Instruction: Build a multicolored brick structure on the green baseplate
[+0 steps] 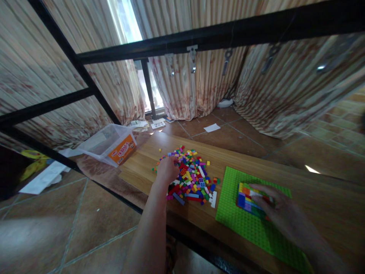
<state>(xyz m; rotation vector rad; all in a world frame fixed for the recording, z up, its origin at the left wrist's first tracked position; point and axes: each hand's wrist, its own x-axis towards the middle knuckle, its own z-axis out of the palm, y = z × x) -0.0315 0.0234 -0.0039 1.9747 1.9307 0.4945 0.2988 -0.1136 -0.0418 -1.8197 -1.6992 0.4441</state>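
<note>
My left hand (167,169) reaches into a heap of mixed coloured toy bricks (191,178), its fingers curled down among them. What lies between those fingertips is hidden. On the right, a green studded baseplate (232,201) bears a low block of joined toy bricks (244,201) in blue, yellow, red, white and lilac. My right hand (278,209) grips this block from its right side, fingers at the far edge and thumb over the top. The hand covers the block's right part.
The wooden tabletop (142,167) carries the heap and baseplate. At its left end stands a clear plastic tub (98,146) with an orange label. Black metal bars (159,49) with hanging hooks cross in front of striped curtains (199,91). Papers (212,128) lie on the tiled floor.
</note>
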